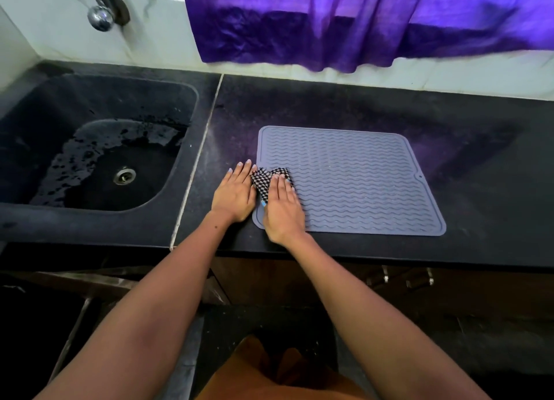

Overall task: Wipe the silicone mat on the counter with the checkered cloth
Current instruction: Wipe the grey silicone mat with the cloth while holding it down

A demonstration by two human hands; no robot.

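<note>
A grey silicone mat (359, 180) with wavy ridges lies flat on the black counter (329, 105). A small black-and-white checkered cloth (265, 179) sits bunched on the mat's left edge. My right hand (283, 210) lies flat on the cloth with straight fingers, pressing it onto the mat. My left hand (235, 192) rests flat on the counter just left of the mat, its fingers straight and touching the mat's left edge beside the cloth.
A black sink (99, 147) with a wet basin and metal drain (124, 175) lies to the left. A chrome tap (100, 12) hangs above it. A purple curtain (359, 21) hangs behind the counter. Cabinet handles (419, 279) sit below the counter's front edge.
</note>
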